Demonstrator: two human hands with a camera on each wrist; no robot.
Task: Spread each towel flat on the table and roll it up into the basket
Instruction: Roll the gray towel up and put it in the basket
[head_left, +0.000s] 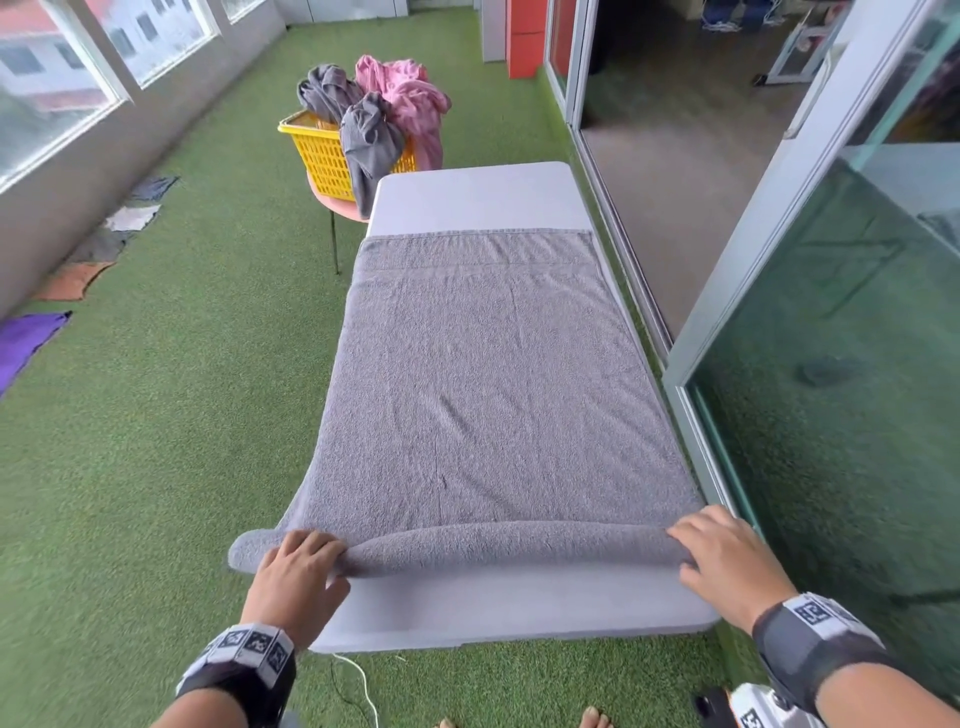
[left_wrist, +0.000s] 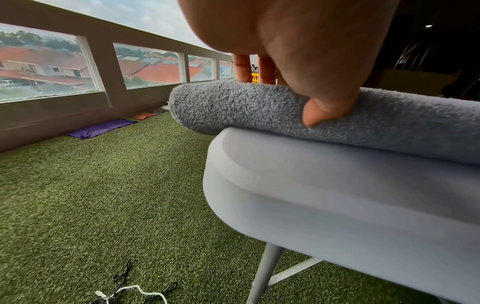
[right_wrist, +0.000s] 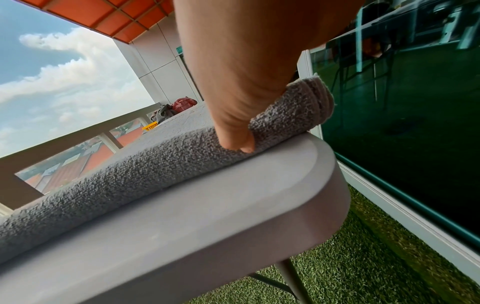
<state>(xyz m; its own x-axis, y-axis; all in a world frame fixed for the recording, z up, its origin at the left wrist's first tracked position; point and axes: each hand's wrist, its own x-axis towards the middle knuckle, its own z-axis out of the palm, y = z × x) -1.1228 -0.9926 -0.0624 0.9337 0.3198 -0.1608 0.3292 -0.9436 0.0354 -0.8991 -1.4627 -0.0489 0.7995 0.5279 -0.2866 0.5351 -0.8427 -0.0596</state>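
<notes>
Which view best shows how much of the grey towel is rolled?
The head view: the grey towel lies mostly flat, with only its near edge rolled. Each wrist view shows one roll end, under the left hand or right hand.

head view looks down the table (head_left: 483, 200); wrist views close, low, sharing its near edge

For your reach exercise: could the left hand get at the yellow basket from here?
Probably not. The left hand grips the grey towel at the table's near end; the yellow basket stands beyond its far end.
</notes>
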